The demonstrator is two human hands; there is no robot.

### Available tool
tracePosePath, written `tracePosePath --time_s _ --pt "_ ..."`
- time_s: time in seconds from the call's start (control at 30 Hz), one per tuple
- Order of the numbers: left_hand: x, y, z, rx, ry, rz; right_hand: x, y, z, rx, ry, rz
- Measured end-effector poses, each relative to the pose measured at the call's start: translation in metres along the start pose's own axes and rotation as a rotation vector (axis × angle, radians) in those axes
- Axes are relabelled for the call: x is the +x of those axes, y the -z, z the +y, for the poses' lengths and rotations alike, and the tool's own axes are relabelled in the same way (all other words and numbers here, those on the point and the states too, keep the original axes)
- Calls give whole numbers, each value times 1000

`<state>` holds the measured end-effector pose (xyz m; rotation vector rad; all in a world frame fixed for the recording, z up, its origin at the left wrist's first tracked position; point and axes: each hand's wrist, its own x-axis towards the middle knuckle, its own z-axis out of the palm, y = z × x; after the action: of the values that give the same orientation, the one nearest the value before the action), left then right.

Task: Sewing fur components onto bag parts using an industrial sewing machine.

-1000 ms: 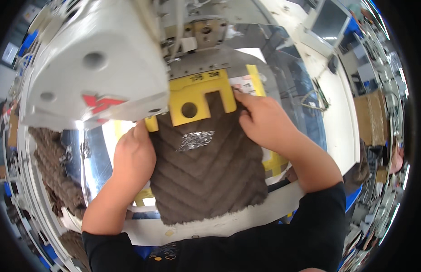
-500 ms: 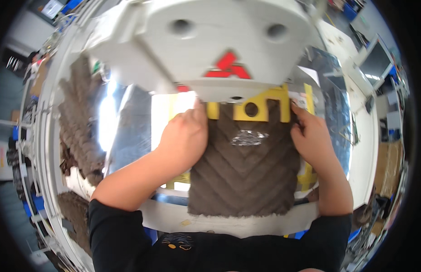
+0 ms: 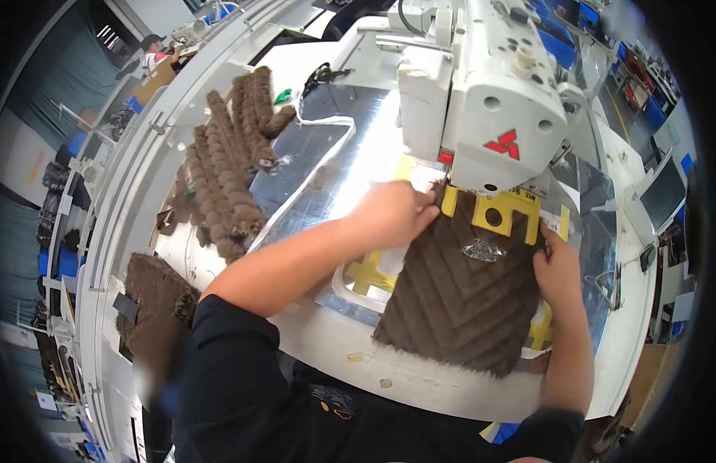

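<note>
A brown fur-textured piece [image 3: 458, 309] with chevron ridges lies under the white sewing machine head [image 3: 508, 92]. A yellow template [image 3: 520, 216] with a round hole and cut-outs sits along the piece's top, and a patch of crinkled silver material [image 3: 485, 249] lies just below it. My left hand [image 3: 389, 216] is at the piece's upper left edge, fingers curled and pressed together at that edge beside the template. My right hand [image 3: 558, 274] holds the upper right edge just below the template's corner, with its fingertips partly hidden.
Brown furry strips [image 3: 219, 193] and a folded furry piece [image 3: 149, 293] lie to my left. A white cord [image 3: 319, 158] runs over the metal plate [image 3: 296, 201]. A monitor [image 3: 658, 197] stands at right. A person [image 3: 159, 58] in a cap is at the far upper left.
The view has swung leftward, so the machine, piece and hands now appear farther right and more of the left table shows. Both hands remain at the piece's upper side edges.
</note>
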<state>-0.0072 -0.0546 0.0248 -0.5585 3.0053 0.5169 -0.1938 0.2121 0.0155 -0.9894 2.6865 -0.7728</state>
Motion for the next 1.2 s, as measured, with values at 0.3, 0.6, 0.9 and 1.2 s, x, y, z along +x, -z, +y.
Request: tracePosePath --time_s 0.3,0.6,0.9,1.2 --pt "-29 73 -207 372 784 311 0 6 5 -6 48 -12" --pt "-46 85 -155 -1396 676 735 -12 13 3 -112 105 59" --pt "-99 19 93 -674 -437 -88 -33 13 -69 951 33 -778" --pt "-68 -1 103 -575 -511 -403 -42 32 -38 857 236 -770"
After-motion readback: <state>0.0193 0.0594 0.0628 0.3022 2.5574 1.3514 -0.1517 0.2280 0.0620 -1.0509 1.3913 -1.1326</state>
